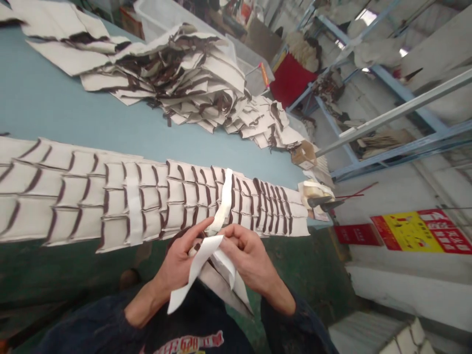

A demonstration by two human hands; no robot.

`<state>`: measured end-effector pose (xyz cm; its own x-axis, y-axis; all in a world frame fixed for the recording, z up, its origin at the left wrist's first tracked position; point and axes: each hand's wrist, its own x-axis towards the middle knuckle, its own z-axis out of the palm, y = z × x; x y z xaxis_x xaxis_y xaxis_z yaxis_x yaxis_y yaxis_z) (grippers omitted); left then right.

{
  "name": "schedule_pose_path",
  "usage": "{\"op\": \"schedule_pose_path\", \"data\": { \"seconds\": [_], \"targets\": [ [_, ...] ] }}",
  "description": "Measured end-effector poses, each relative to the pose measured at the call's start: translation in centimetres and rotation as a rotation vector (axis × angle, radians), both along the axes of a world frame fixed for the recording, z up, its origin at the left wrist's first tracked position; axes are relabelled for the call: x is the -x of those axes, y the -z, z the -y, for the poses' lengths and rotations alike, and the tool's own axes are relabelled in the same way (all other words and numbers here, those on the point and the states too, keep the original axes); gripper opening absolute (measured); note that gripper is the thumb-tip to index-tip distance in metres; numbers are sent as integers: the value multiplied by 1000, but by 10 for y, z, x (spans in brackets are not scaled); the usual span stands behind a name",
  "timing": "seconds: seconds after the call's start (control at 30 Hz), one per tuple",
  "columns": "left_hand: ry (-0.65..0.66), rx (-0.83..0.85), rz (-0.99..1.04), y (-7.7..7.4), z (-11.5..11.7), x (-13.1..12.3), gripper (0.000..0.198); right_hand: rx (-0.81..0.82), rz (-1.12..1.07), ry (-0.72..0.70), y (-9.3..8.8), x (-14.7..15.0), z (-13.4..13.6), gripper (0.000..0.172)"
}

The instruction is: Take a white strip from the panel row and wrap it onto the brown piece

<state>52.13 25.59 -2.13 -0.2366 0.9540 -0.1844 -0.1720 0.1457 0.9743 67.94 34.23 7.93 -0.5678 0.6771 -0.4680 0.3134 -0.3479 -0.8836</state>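
Observation:
In front of my chest, a white strip [184, 289] hangs folded between my hands, with a cream fabric piece [230, 292] with a dark edge below it. My left hand [176, 263] grips the fabric from the left, its thumb and fingers closed around it and partly hidden. From the right, my right hand [254, 258] pinches the white strip between thumb and curled fingers. Just beyond my fingertips, another pale strip [225, 199] lies across rows of overlapping cream pieces [191, 201] with dark brown edges.
A blue table [121, 132] carries a large loose heap of cream and brown pieces [191, 78] at the back. Clear plastic bins [162, 19] stand behind it. A small cardboard box [304, 155] sits near the right end, with a blue metal rack [339, 132] beyond.

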Motion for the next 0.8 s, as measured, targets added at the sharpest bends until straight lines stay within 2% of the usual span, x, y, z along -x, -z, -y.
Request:
{"op": "schedule_pose_path", "data": {
  "seconds": [0.2, 0.43, 0.53, 0.63, 0.8],
  "targets": [
    [-49, -122, -69, -29, 62, 41, 53, -21, 1, -100, 3, 44, 43, 52],
    [-57, -247, -94, -50, 101, 77, 39, -59, 14, -162, 8, 86, 85, 27],
    [-99, -251, -59, -55, 113, 85, 32, -114, 42, -188, 10, 89, 95, 25],
    [-180, -228, -27, -58, 121, 90, 25, -241, 107, -211, 14, 86, 99, 32],
    [-265, -183, -24, -65, 126, 84, 20, -434, 167, -255, 26, 75, 92, 31]
  ]
}}
